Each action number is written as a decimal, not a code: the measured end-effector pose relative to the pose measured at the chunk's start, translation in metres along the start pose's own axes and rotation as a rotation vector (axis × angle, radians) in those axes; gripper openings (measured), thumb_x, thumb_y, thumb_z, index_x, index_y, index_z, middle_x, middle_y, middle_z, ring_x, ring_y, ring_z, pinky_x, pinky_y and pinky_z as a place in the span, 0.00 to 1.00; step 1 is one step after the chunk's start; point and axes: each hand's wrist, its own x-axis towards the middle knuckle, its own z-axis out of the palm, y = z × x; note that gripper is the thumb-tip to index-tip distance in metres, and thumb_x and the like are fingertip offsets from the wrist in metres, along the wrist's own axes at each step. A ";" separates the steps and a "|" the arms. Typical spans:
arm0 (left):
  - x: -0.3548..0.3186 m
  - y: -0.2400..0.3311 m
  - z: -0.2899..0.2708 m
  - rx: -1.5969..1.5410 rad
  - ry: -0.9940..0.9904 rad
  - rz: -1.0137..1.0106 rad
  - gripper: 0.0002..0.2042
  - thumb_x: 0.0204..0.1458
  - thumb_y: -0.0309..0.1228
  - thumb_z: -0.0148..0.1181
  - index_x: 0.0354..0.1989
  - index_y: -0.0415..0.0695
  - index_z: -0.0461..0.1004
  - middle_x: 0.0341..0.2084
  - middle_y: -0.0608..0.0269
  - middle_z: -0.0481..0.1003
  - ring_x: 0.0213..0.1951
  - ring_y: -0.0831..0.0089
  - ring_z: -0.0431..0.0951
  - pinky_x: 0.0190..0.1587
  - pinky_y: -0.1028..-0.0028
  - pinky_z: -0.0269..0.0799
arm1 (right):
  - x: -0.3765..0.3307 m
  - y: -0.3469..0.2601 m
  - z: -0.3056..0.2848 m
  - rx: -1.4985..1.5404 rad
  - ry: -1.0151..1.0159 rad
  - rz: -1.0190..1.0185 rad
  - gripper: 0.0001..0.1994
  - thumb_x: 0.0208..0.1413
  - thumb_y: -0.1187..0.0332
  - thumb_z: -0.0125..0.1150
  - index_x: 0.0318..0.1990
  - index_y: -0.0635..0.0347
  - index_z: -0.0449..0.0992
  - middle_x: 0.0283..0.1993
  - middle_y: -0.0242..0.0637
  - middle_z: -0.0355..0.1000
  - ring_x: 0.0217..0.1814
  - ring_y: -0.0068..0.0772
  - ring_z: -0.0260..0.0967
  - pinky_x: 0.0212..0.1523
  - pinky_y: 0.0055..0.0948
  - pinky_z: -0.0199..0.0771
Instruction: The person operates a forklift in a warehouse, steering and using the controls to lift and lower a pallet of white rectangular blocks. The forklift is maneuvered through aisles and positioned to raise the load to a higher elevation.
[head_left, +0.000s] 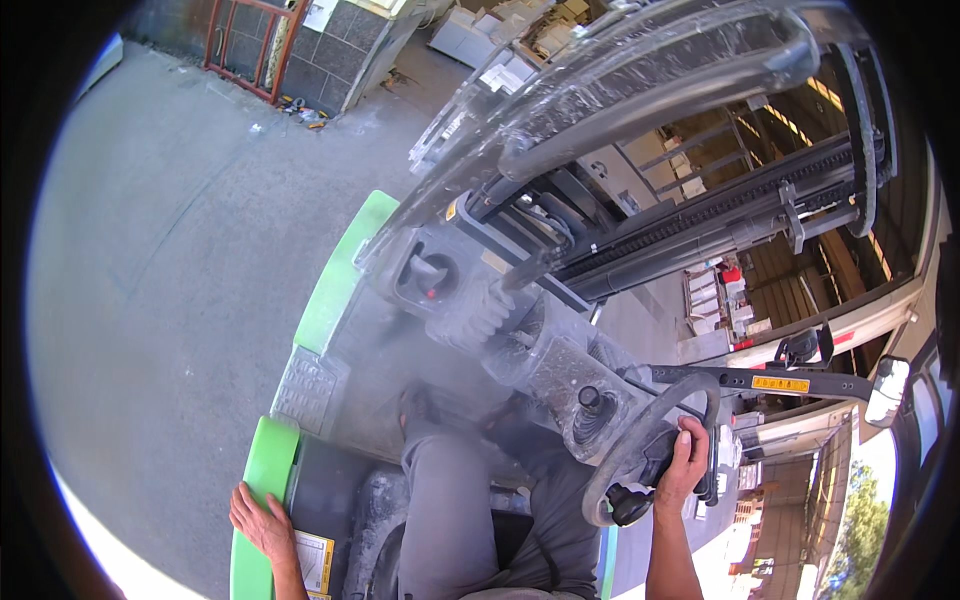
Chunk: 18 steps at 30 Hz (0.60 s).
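Note:
I sit on a forklift, and its cab floor, mast and wheel fill the middle and right of the head view. My left hand (262,524) lies on the green side panel (268,450), fingers spread over its outer edge, holding nothing. On the right, my right hand (684,462) is closed at the steering wheel (628,438), near its hub; the palm side is partly hidden. A black knob (630,506) sits on the wheel's near side, beside my wrist. Just left of the wheel, a short lever (590,398) stands on the dusty column.
The lift mast (690,235) and overhead guard bar (660,110) cross the upper right. Grey ground (170,260) spreads to the left. A red metal frame (275,55) stands by a tiled block. A mirror (886,392) juts out right. Stacked goods (705,300) stand beyond the mast.

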 end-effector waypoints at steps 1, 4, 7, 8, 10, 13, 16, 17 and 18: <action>-0.001 0.005 -0.002 0.017 0.038 0.026 0.28 0.63 0.34 0.56 0.69 0.36 0.62 0.64 0.42 0.67 0.66 0.45 0.65 0.70 0.52 0.56 | 0.006 0.000 -0.008 0.047 -0.010 0.003 0.14 0.67 0.66 0.56 0.53 0.67 0.75 0.56 0.43 0.74 0.61 0.39 0.69 0.67 0.38 0.63; -0.006 0.022 -0.010 0.042 0.027 0.023 0.27 0.65 0.37 0.54 0.69 0.35 0.63 0.64 0.41 0.68 0.65 0.44 0.66 0.70 0.52 0.57 | 0.023 0.017 -0.041 0.204 0.014 -0.024 0.13 0.64 0.70 0.60 0.53 0.67 0.75 0.56 0.46 0.75 0.62 0.42 0.70 0.66 0.39 0.65; -0.014 0.039 -0.019 0.087 0.042 0.028 0.27 0.67 0.41 0.51 0.69 0.35 0.63 0.63 0.41 0.68 0.65 0.46 0.67 0.68 0.53 0.58 | 0.041 0.058 -0.107 -0.045 0.081 -0.161 0.13 0.60 0.73 0.63 0.51 0.66 0.76 0.54 0.49 0.76 0.59 0.50 0.73 0.61 0.43 0.71; -0.018 0.045 -0.021 0.108 0.045 0.041 0.27 0.67 0.41 0.50 0.69 0.36 0.63 0.62 0.42 0.69 0.64 0.47 0.67 0.68 0.53 0.59 | 0.049 0.077 -0.134 -0.137 0.116 -0.178 0.13 0.59 0.73 0.63 0.51 0.66 0.76 0.54 0.49 0.76 0.58 0.51 0.73 0.60 0.44 0.71; -0.023 0.055 -0.025 0.173 0.030 0.008 0.28 0.68 0.43 0.49 0.70 0.38 0.62 0.61 0.45 0.69 0.63 0.49 0.68 0.66 0.54 0.61 | 0.059 0.118 -0.188 -0.264 0.190 -0.109 0.12 0.58 0.75 0.64 0.49 0.65 0.76 0.51 0.47 0.77 0.55 0.54 0.73 0.55 0.46 0.74; -0.022 0.076 -0.025 0.289 -0.042 -0.110 0.26 0.67 0.44 0.49 0.67 0.41 0.65 0.57 0.49 0.70 0.61 0.51 0.70 0.61 0.52 0.66 | 0.061 0.175 -0.247 -0.368 0.253 0.124 0.12 0.57 0.76 0.64 0.49 0.63 0.76 0.51 0.46 0.77 0.53 0.53 0.73 0.54 0.45 0.74; -0.007 0.127 -0.027 0.303 -0.133 -0.085 0.22 0.61 0.43 0.53 0.55 0.38 0.72 0.56 0.48 0.69 0.60 0.47 0.71 0.56 0.49 0.71 | 0.055 0.216 -0.274 -0.311 0.198 0.162 0.13 0.56 0.76 0.65 0.49 0.62 0.77 0.51 0.45 0.77 0.52 0.52 0.73 0.53 0.46 0.74; -0.002 0.155 -0.029 0.143 -0.116 0.037 0.22 0.62 0.44 0.53 0.54 0.38 0.73 0.52 0.49 0.72 0.56 0.49 0.74 0.53 0.51 0.72 | 0.055 0.226 -0.278 -0.309 0.188 0.123 0.13 0.55 0.76 0.65 0.48 0.62 0.77 0.50 0.45 0.77 0.52 0.52 0.73 0.53 0.46 0.74; 0.007 0.192 -0.034 -0.016 -0.101 0.160 0.22 0.62 0.44 0.53 0.54 0.37 0.73 0.49 0.49 0.75 0.51 0.50 0.77 0.51 0.54 0.74 | 0.054 0.235 -0.280 -0.299 0.218 0.064 0.14 0.54 0.77 0.65 0.48 0.62 0.77 0.50 0.44 0.77 0.52 0.52 0.73 0.53 0.47 0.74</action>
